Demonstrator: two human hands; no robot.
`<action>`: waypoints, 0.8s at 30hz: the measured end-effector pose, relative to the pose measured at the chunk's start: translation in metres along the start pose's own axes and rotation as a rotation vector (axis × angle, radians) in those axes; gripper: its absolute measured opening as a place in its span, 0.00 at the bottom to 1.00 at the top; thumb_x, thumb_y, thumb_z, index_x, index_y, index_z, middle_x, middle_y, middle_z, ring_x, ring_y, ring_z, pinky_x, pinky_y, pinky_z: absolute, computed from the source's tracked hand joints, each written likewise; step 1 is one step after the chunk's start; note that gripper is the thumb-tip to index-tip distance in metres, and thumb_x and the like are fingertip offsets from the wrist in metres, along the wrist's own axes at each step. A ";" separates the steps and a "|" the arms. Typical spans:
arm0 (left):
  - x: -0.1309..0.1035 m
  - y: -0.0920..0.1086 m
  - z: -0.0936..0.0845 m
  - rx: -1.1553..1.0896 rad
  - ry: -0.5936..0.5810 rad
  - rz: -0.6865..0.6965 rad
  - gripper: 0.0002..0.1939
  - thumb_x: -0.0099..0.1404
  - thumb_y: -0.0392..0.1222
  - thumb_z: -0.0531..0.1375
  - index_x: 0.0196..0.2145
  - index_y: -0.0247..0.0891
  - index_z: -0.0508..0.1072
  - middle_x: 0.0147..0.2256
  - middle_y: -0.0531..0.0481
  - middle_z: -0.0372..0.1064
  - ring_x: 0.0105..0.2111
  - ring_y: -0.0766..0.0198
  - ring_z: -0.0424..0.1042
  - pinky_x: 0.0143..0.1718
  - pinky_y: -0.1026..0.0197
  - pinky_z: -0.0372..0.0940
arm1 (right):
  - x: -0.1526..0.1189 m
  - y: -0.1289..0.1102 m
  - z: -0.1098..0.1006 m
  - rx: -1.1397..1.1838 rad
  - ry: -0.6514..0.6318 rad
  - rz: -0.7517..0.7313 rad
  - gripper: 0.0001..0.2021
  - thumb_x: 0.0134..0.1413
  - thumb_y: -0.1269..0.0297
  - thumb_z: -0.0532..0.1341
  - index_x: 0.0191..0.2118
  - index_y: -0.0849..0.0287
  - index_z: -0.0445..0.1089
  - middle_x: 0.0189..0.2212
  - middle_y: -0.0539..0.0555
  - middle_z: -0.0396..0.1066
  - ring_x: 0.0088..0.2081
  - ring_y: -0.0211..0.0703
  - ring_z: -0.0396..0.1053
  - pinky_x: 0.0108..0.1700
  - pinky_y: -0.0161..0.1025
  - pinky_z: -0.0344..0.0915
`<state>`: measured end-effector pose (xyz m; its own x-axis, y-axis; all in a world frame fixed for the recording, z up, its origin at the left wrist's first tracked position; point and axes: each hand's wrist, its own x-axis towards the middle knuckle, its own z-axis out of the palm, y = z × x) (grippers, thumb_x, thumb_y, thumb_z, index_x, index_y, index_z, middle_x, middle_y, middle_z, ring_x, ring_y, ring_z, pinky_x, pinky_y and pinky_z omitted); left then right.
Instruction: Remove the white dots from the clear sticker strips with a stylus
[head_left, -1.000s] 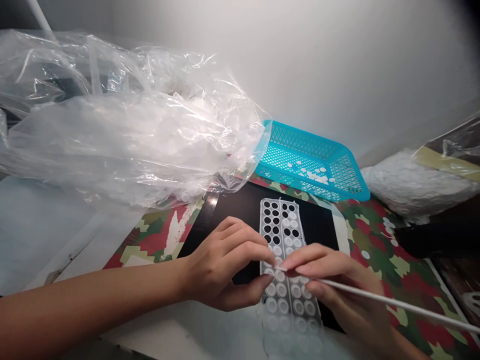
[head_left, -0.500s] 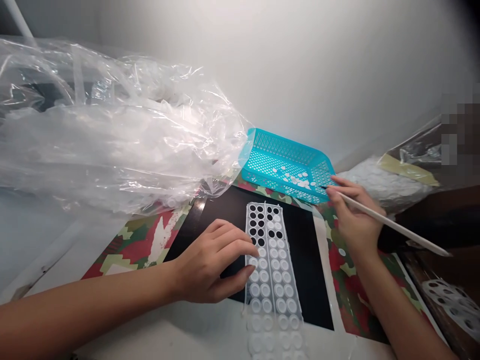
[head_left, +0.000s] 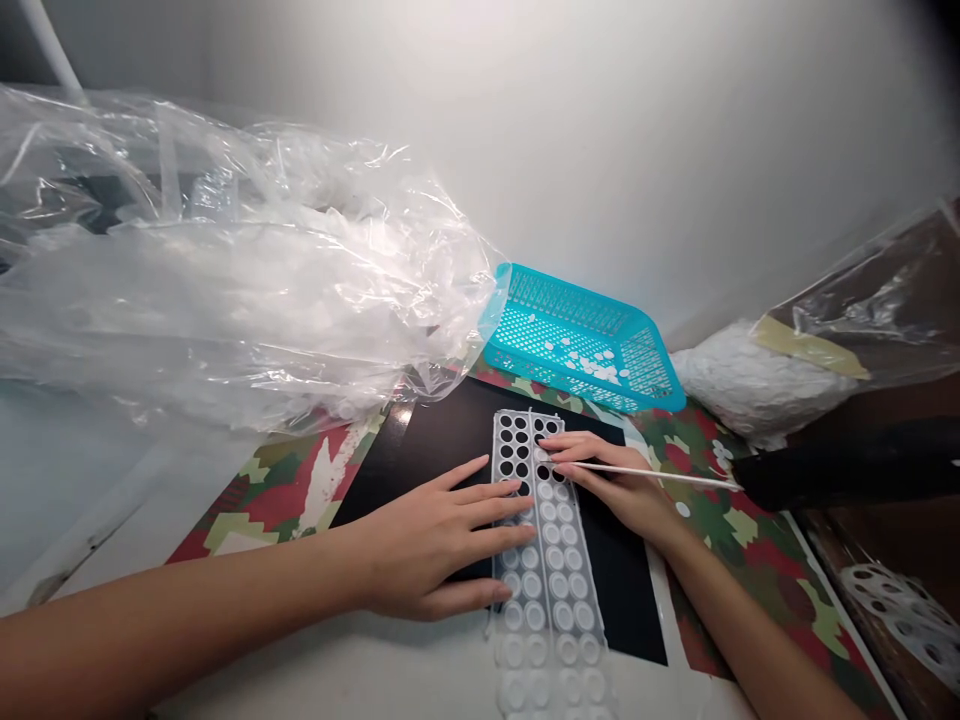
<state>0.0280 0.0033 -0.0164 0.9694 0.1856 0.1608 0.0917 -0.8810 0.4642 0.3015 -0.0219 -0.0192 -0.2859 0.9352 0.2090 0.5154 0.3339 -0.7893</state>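
A translucent plastic strip (head_left: 550, 590) with rows of round cells lies over a black sheet (head_left: 450, 437). The cells at its far end mostly look black, while the nearer ones are white. My left hand (head_left: 435, 540) rests with fingers spread across the strip's left side, holding nothing. With a pinch grip, my right hand (head_left: 615, 490) holds a slim white stick (head_left: 660, 474), its tip low over the far right cells. What is at the tip is too small to make out. Behind the strip, a blue plastic basket (head_left: 570, 290) holds several small white discs (head_left: 600, 368).
A large clear plastic bag (head_left: 262, 290) bulges over the left side. Another bag with white contents (head_left: 757, 385) sits at the right. Several loose white pieces lie on the camouflage-patterned cover (head_left: 750, 550). White perforated sheets (head_left: 900, 610) are at the lower right.
My right hand has moved from the basket's right end, left and nearer, to the strip's far right cells, still holding the stick. My left hand has spread its fingers flat over the strip.
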 end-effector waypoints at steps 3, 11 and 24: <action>0.000 0.001 -0.001 -0.005 -0.015 -0.007 0.25 0.71 0.52 0.47 0.61 0.39 0.59 0.62 0.44 0.53 0.63 0.55 0.51 0.65 0.47 0.33 | 0.000 0.001 0.000 -0.003 -0.003 0.013 0.05 0.58 0.66 0.61 0.38 0.53 0.74 0.46 0.53 0.74 0.52 0.47 0.69 0.56 0.47 0.64; 0.000 0.000 0.000 -0.023 -0.002 -0.012 0.24 0.71 0.51 0.47 0.60 0.40 0.59 0.62 0.45 0.54 0.63 0.56 0.52 0.65 0.47 0.31 | -0.004 0.001 0.004 -0.119 0.055 -0.088 0.07 0.59 0.70 0.59 0.42 0.53 0.73 0.46 0.52 0.74 0.49 0.44 0.71 0.53 0.42 0.67; -0.001 0.002 0.001 -0.060 -0.015 -0.035 0.25 0.69 0.52 0.49 0.60 0.40 0.60 0.62 0.47 0.54 0.62 0.56 0.53 0.66 0.47 0.36 | 0.001 0.007 -0.011 0.155 0.375 0.121 0.05 0.56 0.61 0.63 0.34 0.54 0.75 0.35 0.52 0.77 0.40 0.45 0.76 0.44 0.42 0.74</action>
<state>0.0276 0.0013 -0.0165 0.9691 0.2093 0.1305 0.1126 -0.8461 0.5209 0.3139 -0.0177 -0.0181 0.0980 0.9541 0.2830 0.3913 0.2245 -0.8925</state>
